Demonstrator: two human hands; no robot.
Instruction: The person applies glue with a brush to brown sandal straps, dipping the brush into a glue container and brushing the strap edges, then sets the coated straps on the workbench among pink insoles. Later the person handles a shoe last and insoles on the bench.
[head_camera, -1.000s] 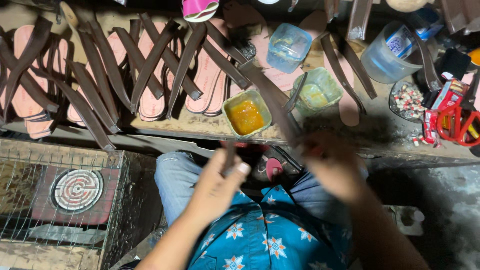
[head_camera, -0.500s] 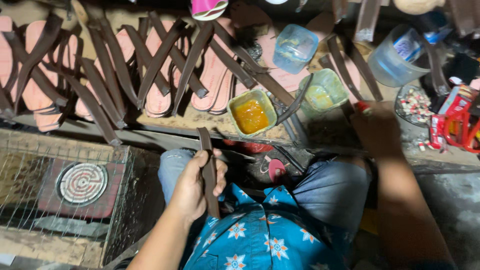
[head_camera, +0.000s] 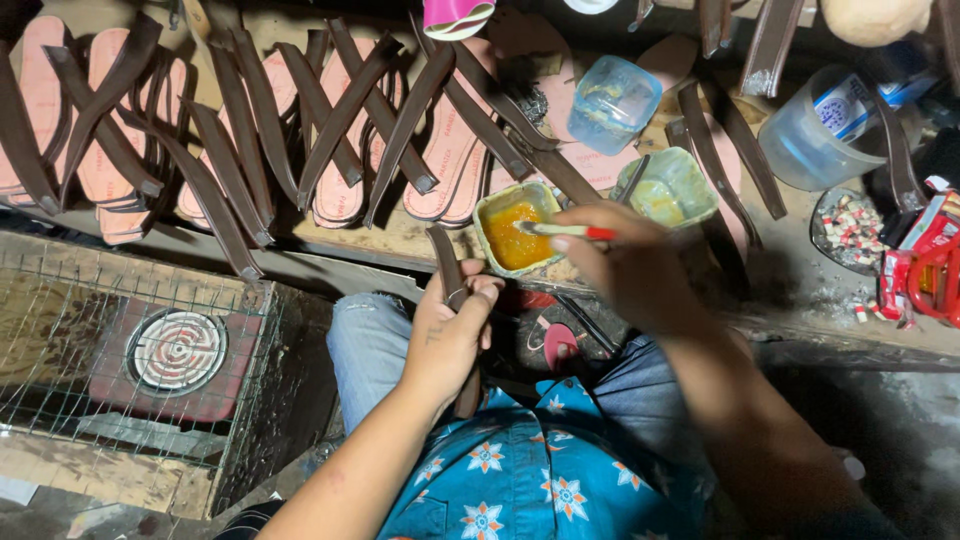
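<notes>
My left hand grips a dark brown leather strap that stands upright over my lap. My right hand holds a small brush with a red handle, its tip dipped in a square tub of orange glue. The tub sits on the wooden bench edge, right beside the strap's upper end. Both hands hang above my jeans and blue flowered shirt.
Pink sandal soles with brown straps laid across them cover the bench. A green tub, a blue tub and a clear cup stand to the right, by a red tool. A wire-mesh cage sits at the left.
My right hand came back from the right with the brush and dipped it in the orange glue. My left hand raised the strap closer to the tub.
</notes>
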